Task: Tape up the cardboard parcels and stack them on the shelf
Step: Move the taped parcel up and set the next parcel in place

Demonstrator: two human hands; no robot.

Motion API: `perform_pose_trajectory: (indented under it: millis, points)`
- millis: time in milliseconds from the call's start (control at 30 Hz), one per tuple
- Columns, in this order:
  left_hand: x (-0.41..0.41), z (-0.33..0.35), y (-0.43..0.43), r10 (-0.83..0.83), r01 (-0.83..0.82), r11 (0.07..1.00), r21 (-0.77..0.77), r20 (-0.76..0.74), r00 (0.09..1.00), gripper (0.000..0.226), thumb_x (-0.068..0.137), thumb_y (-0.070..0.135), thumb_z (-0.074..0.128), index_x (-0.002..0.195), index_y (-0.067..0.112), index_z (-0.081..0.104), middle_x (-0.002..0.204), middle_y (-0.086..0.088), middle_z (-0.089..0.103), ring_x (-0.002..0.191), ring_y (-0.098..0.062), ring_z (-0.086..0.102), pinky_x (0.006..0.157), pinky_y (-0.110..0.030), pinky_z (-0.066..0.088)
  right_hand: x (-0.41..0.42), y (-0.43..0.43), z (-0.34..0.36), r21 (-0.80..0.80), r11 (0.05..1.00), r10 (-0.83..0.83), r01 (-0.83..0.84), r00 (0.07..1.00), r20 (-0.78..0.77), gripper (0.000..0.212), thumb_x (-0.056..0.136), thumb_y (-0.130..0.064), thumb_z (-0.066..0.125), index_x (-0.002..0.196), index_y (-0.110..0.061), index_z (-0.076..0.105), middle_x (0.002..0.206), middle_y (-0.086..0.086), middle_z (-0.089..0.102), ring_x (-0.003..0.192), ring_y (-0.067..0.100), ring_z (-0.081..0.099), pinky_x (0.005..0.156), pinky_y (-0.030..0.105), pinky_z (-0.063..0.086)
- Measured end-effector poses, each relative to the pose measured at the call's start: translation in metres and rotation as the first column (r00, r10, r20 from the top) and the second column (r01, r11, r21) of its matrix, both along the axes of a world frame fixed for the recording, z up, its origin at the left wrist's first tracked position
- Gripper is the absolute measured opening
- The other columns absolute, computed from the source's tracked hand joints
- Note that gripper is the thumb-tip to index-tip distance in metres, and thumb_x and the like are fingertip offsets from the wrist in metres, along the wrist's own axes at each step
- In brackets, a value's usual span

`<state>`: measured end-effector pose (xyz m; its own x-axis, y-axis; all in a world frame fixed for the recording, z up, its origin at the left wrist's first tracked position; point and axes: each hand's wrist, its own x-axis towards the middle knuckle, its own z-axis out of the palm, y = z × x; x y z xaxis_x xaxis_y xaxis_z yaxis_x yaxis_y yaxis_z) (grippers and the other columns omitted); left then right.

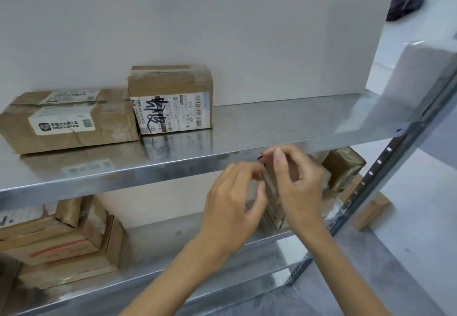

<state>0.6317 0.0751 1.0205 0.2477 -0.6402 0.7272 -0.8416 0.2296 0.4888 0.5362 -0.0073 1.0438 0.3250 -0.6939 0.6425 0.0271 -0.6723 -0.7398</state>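
Your left hand point(232, 197) and right hand point(299, 182) pinch small parcel point(272, 192) just below shelf point(272, 122) lip, likely pressing tape down.

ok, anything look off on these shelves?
The flat box on the upper shelf is crumpled, with a creased, lifting top flap. Lower-shelf stack at left sits skewed, boxes rotated against each other. The small parcel held by the left hand and right hand shows nothing odd.
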Motion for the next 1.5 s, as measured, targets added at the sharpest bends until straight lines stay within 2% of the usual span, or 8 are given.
perform_pose_trajectory:
  millis: [233,367,467,567,800,1033,1167,1500]
  points:
    - [-0.018,-0.080,-0.066,-0.015,0.074,0.939,0.335,-0.174,0.985,0.017,0.090,0.019,0.047,0.106,0.023,0.053,0.102,0.007,0.059,0.095,-0.010,0.056,0.082,-0.037,0.049,-0.053,-0.080,-0.084,0.158,0.974,-0.113,0.165,0.949,-0.294,0.019,0.094,-0.011,0.052,0.086,-0.016,0.068,0.082,-0.008,0.068,0.079,0.004,0.063,0.073,0.023,0.050]
    - [-0.028,-0.106,-0.117,0.085,0.044,0.885,0.463,-0.253,0.964,0.029,0.095,0.012,0.047,0.124,0.014,0.052,0.114,-0.005,0.057,0.105,-0.020,0.055,0.083,-0.021,0.040,-0.081,-0.152,-0.117,0.119,0.932,-0.271,0.342,0.877,-0.397,0.017,0.095,-0.015,0.051,0.092,-0.009,0.067,0.087,0.003,0.065,0.080,0.015,0.061,0.075,0.037,0.052]
    - [-0.032,-0.126,-0.153,0.187,0.019,0.806,0.591,-0.285,0.940,0.051,0.093,0.011,0.049,0.143,0.008,0.037,0.130,-0.013,0.049,0.119,-0.027,0.048,0.098,-0.030,0.039,-0.092,-0.193,-0.133,0.000,0.929,-0.318,0.370,0.799,-0.509,0.019,0.090,-0.005,0.052,0.103,-0.006,0.066,0.098,0.010,0.064,0.091,0.025,0.058,0.079,0.038,0.049]
    - [-0.038,-0.141,-0.174,0.270,0.037,0.749,0.662,-0.356,0.895,0.044,0.093,0.016,0.048,0.136,0.013,0.040,0.125,-0.012,0.051,0.112,-0.028,0.052,0.091,-0.033,0.044,-0.098,-0.218,-0.150,-0.029,0.941,-0.289,0.338,0.753,-0.591,0.023,0.089,-0.003,0.053,0.110,-0.005,0.063,0.106,0.012,0.063,0.097,0.029,0.059,0.083,0.039,0.051]
    - [-0.058,-0.155,-0.181,0.276,0.033,0.810,0.585,-0.430,0.859,0.050,0.098,0.020,0.044,0.145,0.016,0.029,0.137,-0.004,0.043,0.115,-0.015,0.050,0.087,-0.014,0.034,-0.115,-0.233,-0.162,0.165,0.956,-0.113,0.241,0.827,-0.551,0.032,0.092,-0.004,0.053,0.123,-0.009,0.055,0.074,0.003,0.063,0.051,0.011,0.053,0.049,0.009,0.039]
    - [-0.057,-0.145,-0.157,0.238,-0.080,0.925,0.371,-0.404,0.883,0.057,0.093,0.018,0.057,0.143,0.025,0.032,0.130,0.011,0.039,0.118,0.001,0.039,0.100,-0.013,0.031,-0.114,-0.221,-0.139,0.253,0.946,-0.082,0.200,0.908,-0.410,0.026,0.092,-0.007,0.054,0.115,-0.017,0.059,0.093,-0.006,0.063,0.082,-0.002,0.059,0.075,0.013,0.045]
    - [-0.035,-0.142,-0.126,0.269,-0.145,0.940,0.309,-0.410,0.872,0.052,0.094,0.022,0.055,0.138,0.036,0.032,0.131,0.011,0.041,0.121,0.001,0.040,0.103,-0.018,0.034,-0.092,-0.194,-0.127,0.311,0.938,-0.045,0.155,0.942,-0.332,0.024,0.090,-0.001,0.054,0.103,-0.020,0.062,0.090,-0.011,0.063,0.084,-0.008,0.059,0.071,-0.002,0.040]
    - [0.051,-0.158,-0.012,0.468,-0.327,0.879,0.348,-0.489,0.736,0.052,0.096,0.024,0.052,0.145,0.015,0.037,0.134,-0.002,0.048,0.123,-0.015,0.048,0.107,-0.037,0.040,0.004,-0.085,-0.148,0.380,0.924,0.164,-0.030,0.931,-0.325,0.031,0.085,0.004,0.054,0.099,-0.023,0.062,0.091,-0.011,0.066,0.081,-0.006,0.062,0.070,0.001,0.041]
